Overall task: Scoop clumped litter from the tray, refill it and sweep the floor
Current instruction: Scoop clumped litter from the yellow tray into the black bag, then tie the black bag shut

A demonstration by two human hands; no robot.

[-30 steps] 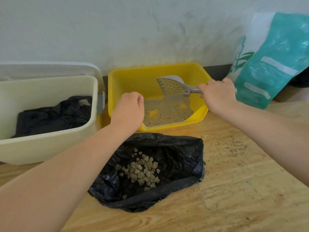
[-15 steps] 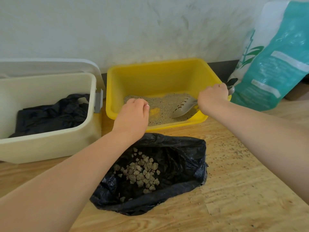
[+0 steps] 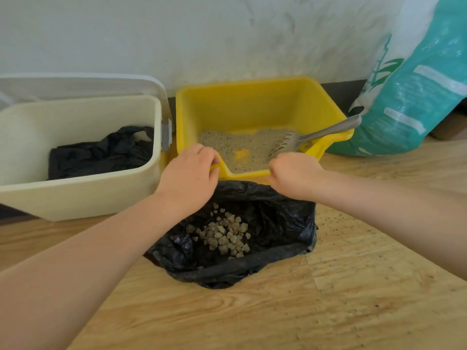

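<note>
Right hand [image 3: 294, 174] has let go of scoop [image 3: 298, 141], now propped in tray [image 3: 252, 102]; fingers curled empty. Left hand [image 3: 192, 170] grips tray's near rim. Scooping looks finished; refill next.

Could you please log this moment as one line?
scoop resting in yellow tray | left hand grips tray rim | right hand by rim | clumps in bag

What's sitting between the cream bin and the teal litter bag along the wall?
The yellow litter tray sits between the cream bin and teal litter bag, with the grey scoop resting inside, in the head view.
</note>
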